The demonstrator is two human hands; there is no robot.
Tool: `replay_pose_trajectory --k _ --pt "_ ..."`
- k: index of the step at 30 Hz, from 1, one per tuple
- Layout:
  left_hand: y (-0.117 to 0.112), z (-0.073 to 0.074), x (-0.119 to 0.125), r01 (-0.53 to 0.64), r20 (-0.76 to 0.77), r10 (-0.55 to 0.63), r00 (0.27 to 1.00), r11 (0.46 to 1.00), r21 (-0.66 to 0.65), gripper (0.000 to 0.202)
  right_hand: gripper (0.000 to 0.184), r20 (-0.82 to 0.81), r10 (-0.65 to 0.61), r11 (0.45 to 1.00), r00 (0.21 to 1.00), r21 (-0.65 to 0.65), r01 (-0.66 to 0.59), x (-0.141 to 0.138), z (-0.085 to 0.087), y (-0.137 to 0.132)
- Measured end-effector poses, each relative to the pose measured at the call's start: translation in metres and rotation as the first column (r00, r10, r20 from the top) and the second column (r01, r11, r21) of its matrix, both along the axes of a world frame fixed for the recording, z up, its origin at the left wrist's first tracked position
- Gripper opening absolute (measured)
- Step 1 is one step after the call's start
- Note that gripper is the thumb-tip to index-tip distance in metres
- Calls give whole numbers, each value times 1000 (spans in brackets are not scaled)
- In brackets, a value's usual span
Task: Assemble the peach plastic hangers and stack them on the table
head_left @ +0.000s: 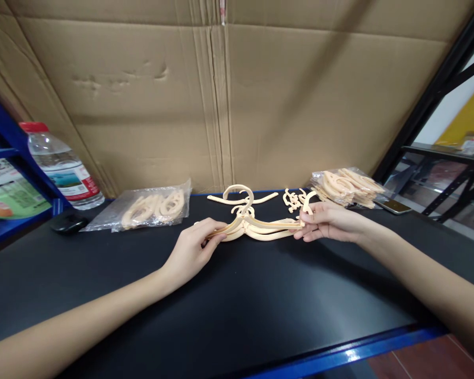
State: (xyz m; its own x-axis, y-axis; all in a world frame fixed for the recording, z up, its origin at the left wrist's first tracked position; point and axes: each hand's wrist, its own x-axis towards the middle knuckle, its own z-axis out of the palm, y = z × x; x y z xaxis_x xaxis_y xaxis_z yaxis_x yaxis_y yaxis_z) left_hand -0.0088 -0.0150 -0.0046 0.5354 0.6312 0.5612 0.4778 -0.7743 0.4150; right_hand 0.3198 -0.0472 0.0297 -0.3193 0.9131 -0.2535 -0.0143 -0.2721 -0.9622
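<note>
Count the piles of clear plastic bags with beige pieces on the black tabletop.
2. One pile of clear-bagged beige pieces lies at left, beside the rounded black object; the other pile lies at right, beside the flat dark phone. Further bags may be hidden within either pile.

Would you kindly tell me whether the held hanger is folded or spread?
The hanger is spread: its arms point opposite ways, left hand at one end, right hand at the other.

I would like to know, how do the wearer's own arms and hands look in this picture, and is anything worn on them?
The left hand and right hand are both ungloved. The left forearm and right forearm are slim and bare, with no sleeve, watch or bracelet in view. Some fingers are partly hidden.
</note>
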Motion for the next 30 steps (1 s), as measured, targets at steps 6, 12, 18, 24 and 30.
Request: replay_pose_trajectory --k 6,12,18,24,30 --pt "0 1 1 2 3 -2 1000 1000 13 16 29 -6 -10 1000 1000 -11 10 0 1 -1" --pt "0 0 1 -3 -3 3 1000 1000 -2 17 28 9 10 1000 1000 -10 -10 1 2 -2" --pt "0 0 0 2 -1 -2 1000 1000 13 16 30 38 -30 999 999 24 29 -3 2 -3" --pt "0 0 0 -1 10 1 1000 1000 8 16 36 65 -94 990 993 115 86 -10 1 -6" --pt "-1 1 0 -4 6 4 1000 1000 27 17 37 105 -174 967 979 208 149 -14 -2 -7"
